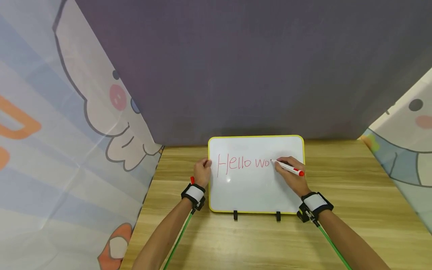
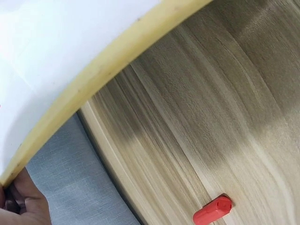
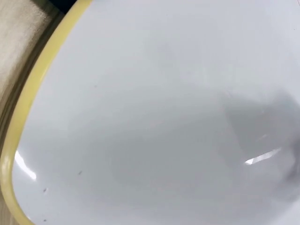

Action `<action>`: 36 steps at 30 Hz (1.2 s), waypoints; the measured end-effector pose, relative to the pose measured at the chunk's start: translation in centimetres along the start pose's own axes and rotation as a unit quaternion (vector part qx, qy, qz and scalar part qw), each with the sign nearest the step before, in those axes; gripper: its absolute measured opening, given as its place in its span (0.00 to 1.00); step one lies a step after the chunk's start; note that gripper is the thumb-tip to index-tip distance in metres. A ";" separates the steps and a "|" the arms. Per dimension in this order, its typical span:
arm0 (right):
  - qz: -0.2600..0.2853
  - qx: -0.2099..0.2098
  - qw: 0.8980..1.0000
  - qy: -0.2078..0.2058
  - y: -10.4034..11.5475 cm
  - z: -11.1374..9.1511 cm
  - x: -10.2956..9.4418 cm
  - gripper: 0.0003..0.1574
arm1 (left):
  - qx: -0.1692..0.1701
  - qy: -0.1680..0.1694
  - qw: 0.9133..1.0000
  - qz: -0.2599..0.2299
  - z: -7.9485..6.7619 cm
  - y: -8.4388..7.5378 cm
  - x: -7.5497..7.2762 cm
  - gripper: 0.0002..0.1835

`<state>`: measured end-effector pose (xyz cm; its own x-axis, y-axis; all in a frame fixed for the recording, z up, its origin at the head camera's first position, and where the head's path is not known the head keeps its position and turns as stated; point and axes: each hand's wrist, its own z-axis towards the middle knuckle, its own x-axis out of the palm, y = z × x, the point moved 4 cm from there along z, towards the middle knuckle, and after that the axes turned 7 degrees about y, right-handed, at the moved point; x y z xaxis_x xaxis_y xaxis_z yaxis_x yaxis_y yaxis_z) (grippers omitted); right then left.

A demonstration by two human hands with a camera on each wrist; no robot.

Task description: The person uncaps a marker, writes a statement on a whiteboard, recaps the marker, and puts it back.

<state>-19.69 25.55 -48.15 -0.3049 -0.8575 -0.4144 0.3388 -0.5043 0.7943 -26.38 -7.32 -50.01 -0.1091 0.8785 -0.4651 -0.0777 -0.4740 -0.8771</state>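
Note:
A whiteboard [image 1: 249,191] with a yellow rim stands propped on the table, "Hello wo" written across it in red. My right hand [image 1: 294,178] pinches a white marker [image 1: 287,167] with a red end, its tip at the board just right of the last letter. At the board's left edge my left hand [image 1: 202,173] grips the rim between thumb and fingers; the left wrist view shows these fingers [image 2: 33,199] at the yellow rim [image 2: 89,77]. A red marker cap [image 2: 213,211] lies on the table beside the left wrist. The right wrist view shows only the board's surface [image 3: 140,117] and rim.
Two black stand feet [image 1: 235,215] jut out below the board's lower edge. A wood-grain table [image 1: 354,210] carries it all. Behind rises a dark grey panel [image 1: 236,67], and cartoon-printed sheets [image 1: 50,168] hang on both sides. Green cables [image 1: 332,243] run along both forearms.

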 end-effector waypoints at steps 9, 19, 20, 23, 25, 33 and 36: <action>-0.003 -0.001 1.000 -0.014 -0.6 0.1 0.2 0.08 | 0.015 -0.012 1.000 0.011 0.0 0.0 0.0 0.08; -0.009 -0.005 1.000 0.008 0.6 -0.8 -0.1 0.07 | 0.003 -0.002 1.000 0.010 0.0 -0.1 0.0 0.09; -0.012 -0.003 1.000 0.012 1.0 -0.9 -0.1 0.07 | 0.004 -0.002 1.000 0.011 0.0 -0.1 0.0 0.09; -0.016 -0.004 1.000 0.018 2.1 -1.0 -0.2 0.07 | 0.005 -0.003 1.000 0.010 0.1 -0.1 0.0 0.09; -0.014 -0.005 1.000 0.016 2.4 -0.9 -0.2 0.07 | 0.006 -0.005 1.000 0.010 0.1 -0.1 0.0 0.09; -0.022 -0.026 0.999 -0.034 2.6 0.1 -0.5 0.07 | 0.019 -0.007 1.000 0.015 -0.1 -0.1 0.1 0.08; -0.020 -0.034 0.998 -0.043 2.6 0.2 -0.6 0.07 | 0.014 -0.007 1.000 0.016 -0.1 -0.2 0.1 0.09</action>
<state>-18.83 24.72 -45.71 -0.3934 -0.8261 -0.4034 0.3844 -0.5464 0.7441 -26.32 -7.20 -49.89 -0.1262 0.8617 -0.4915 -0.1022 -0.5041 -0.8576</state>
